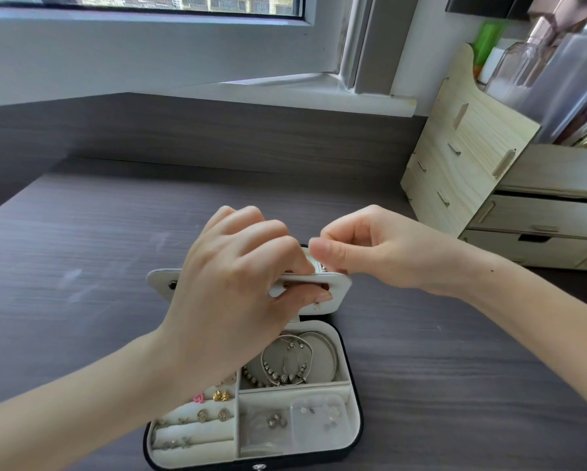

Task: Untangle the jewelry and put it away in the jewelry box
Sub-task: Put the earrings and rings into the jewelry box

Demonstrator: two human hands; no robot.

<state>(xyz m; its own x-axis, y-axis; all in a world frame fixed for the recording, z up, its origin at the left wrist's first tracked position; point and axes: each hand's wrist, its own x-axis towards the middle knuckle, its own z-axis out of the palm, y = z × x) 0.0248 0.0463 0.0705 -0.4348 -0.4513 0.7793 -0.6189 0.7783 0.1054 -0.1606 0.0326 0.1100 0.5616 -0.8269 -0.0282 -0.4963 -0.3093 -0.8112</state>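
A dark jewelry box (355, 396) with a pale lining lies open on the desk in front of me. Its top right compartment holds silver bangles and a beaded bracelet (294, 362). Earrings (212, 415) sit in the padded rolls at the left. My left hand (231, 287) grips the pale inner flap (338, 288) of the raised lid, thumb under it and fingers over it. My right hand (363, 246) is just above the flap's right part, thumb and forefinger pinched together on something too small to make out.
A light wooden drawer organizer (482, 185) stands at the right, with clear bottles on top. The dark wood desk (81, 266) stretches to the left and back, up to a wall panel and a window sill (285, 93).
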